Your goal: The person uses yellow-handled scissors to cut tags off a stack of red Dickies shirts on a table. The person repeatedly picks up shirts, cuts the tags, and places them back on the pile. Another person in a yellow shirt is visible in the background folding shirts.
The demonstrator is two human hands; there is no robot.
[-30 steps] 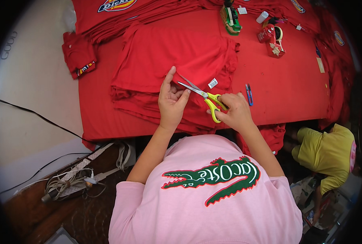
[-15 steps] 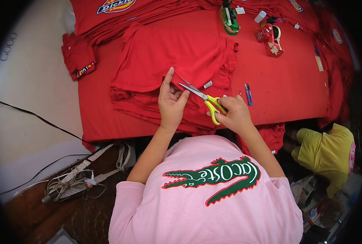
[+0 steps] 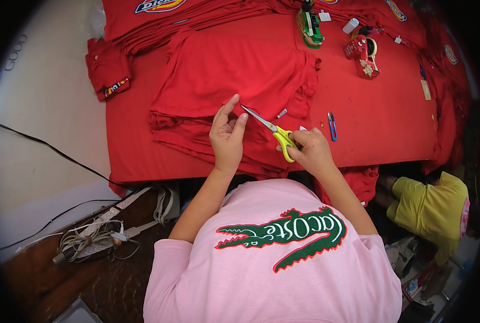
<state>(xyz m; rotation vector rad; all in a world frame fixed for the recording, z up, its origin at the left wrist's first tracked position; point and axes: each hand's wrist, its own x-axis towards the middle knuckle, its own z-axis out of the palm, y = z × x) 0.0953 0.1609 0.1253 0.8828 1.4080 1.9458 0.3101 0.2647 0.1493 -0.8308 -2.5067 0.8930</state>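
Observation:
A pile of folded red garments (image 3: 224,70) lies on the red-covered table in front of me. At its near edge my left hand (image 3: 228,132) is raised, thumb and index finger apart and the other fingers loosely bent. I see nothing gripped in it, though its fingertips are against or close to the cloth. My right hand (image 3: 312,151) holds scissors (image 3: 283,141) by their yellow handles. Their blades look closed together, with the tips pointing up-left, near my left thumb and the garment edge. A small white label (image 3: 282,113) shows on the cloth beside the blades.
Blue thread snips (image 3: 332,126) lie right of the pile. Farther back stand a green tool (image 3: 310,29), a white cylinder (image 3: 350,26) and a red tape dispenser (image 3: 366,59). A folded garment (image 3: 108,70) sits left. A person in yellow (image 3: 431,207) is at lower right, bundled cords (image 3: 92,239) lower left.
The scissor blades, spread apart before, now look closed. My left fingers have shifted slightly at the garment edge. The table scene has moved a little to the right in view.

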